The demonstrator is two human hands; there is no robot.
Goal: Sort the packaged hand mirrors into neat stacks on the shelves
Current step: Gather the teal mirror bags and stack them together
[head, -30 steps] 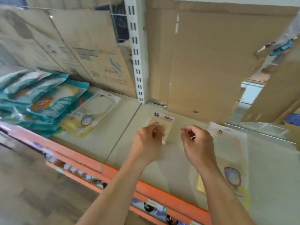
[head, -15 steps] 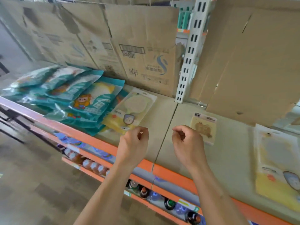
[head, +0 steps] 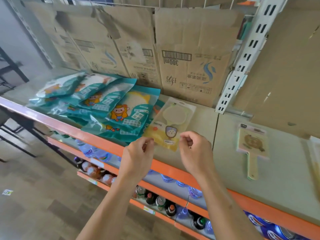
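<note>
A yellow packaged hand mirror point(head: 170, 124) lies flat on the shelf beside a pile of teal packages point(head: 103, 104). My left hand point(head: 138, 155) and my right hand point(head: 196, 150) hover at its near edge, fingers curled and fingertips close to its two lower corners. I see no grip on it. A packaged wooden hand mirror point(head: 252, 142) lies alone on the right shelf section. A further pale package point(head: 315, 153) shows at the right edge of the view.
Flattened cardboard point(head: 181, 54) lines the back of the shelf. A white slotted upright point(head: 242, 54) divides the two sections. The orange front rail point(head: 103, 144) runs below my hands. Several drink bottles point(head: 155, 200) fill the lower shelf.
Both hands left the wooden mirror lying on the right section and moved left with the view, reaching the near edge of the yellow package.
</note>
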